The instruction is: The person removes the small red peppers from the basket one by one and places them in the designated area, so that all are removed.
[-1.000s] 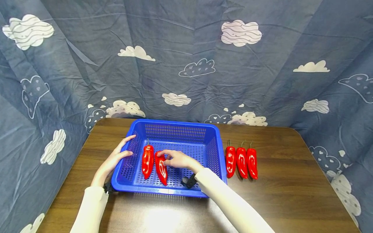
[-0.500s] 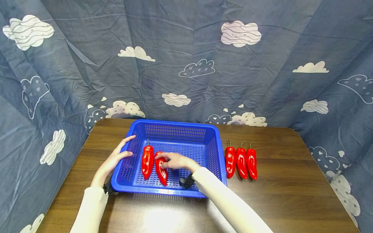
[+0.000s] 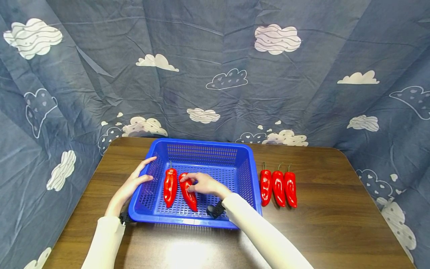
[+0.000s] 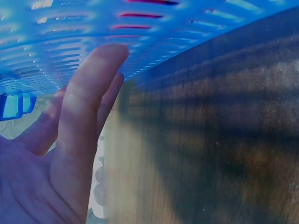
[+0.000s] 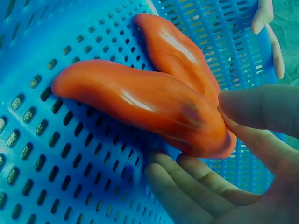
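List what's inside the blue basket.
A loose red pepper, and a second pepper pinched in the right grip. The basket floor directly beneath both peppers is covered.

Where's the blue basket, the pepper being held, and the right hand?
Blue basket [image 3: 168, 219]: head view, on its near rim.
Held pepper [image 5: 140, 101]: right wrist view, middle of its side.
Right hand [image 3: 206, 185]: head view, middle of the hand.

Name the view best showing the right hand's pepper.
Right wrist view: the pepper appears large and close. Head shows it smaller, partly hidden by the right hand; left wrist, only red slivers, which pepper unclear.
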The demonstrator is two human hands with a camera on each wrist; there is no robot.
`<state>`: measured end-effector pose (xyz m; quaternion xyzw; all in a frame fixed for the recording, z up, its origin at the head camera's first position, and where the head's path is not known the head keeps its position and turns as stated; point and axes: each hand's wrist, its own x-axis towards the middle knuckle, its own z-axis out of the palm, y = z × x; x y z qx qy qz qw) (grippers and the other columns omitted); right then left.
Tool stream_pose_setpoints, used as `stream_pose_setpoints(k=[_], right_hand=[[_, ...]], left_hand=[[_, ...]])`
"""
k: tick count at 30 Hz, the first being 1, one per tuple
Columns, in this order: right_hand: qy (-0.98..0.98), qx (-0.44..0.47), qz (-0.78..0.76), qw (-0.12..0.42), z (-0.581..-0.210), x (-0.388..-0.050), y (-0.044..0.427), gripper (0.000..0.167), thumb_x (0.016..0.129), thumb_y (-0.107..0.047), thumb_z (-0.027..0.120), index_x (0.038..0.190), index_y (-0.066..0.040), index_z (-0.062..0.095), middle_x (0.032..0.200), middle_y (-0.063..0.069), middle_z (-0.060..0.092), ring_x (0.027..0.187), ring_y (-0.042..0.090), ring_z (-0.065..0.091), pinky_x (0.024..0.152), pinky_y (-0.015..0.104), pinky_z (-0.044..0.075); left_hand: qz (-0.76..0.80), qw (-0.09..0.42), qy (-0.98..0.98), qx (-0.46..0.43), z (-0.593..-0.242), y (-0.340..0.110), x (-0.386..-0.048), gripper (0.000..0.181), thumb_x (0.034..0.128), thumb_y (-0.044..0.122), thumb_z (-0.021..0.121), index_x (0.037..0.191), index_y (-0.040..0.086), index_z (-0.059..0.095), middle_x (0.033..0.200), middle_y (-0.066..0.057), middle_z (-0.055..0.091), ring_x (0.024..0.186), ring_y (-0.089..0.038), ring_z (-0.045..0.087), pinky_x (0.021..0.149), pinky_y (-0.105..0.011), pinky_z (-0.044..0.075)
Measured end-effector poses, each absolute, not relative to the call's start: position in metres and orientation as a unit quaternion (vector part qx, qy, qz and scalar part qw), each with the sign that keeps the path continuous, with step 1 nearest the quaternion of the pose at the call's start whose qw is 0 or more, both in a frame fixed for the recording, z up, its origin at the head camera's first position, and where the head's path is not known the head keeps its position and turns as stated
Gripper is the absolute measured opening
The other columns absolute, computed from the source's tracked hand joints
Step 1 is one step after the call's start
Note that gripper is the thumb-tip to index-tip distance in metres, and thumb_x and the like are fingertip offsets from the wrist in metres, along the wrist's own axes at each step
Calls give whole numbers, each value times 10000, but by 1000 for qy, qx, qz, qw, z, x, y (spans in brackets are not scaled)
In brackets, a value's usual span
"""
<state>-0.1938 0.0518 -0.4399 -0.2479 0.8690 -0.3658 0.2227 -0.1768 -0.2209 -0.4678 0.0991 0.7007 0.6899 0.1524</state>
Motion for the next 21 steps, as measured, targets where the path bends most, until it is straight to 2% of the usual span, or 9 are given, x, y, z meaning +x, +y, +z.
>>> stream_pose_setpoints(k=[4,11,13,17,21], right_hand=[[864,-240,-390,208,-441,-195,52,376,753,-20,649,1122,-87,681,935,74,615,821,137,499,717,265,407],[834,-203,-463,222,-441,-195,53,362,766,37,605,1115,-35,664,772,24,532,649,96,485,587,206,443],[809,-189,-505,234,-440,-195,54,355,780,64,579,1125,7,641,784,45,522,657,102,495,616,232,487],[762,-161,-575,251,-437,-195,57,328,821,87,542,1144,70,594,878,101,523,738,145,540,710,369,547],[753,-153,-593,241,-435,-197,61,300,846,66,541,1140,62,595,935,115,501,786,170,529,690,377,550]], left_hand=[[691,153,700,95,-468,-221,-176,625,932,44,454,1498,203,242,1474,-233,207,1142,-417,427,798,-434,502],[687,158,703,94,-469,-222,-176,622,945,58,450,1506,213,231,1483,-228,201,1144,-420,436,805,-444,497],[685,160,704,92,-469,-222,-177,621,947,67,454,1506,219,232,1487,-225,197,1144,-419,439,807,-446,496],[686,162,703,91,-468,-222,-176,619,948,69,454,1505,223,231,1483,-227,200,1130,-419,451,799,-454,500],[685,162,704,93,-467,-222,-176,619,946,71,457,1504,212,227,1474,-242,205,1114,-419,467,789,-451,505]])
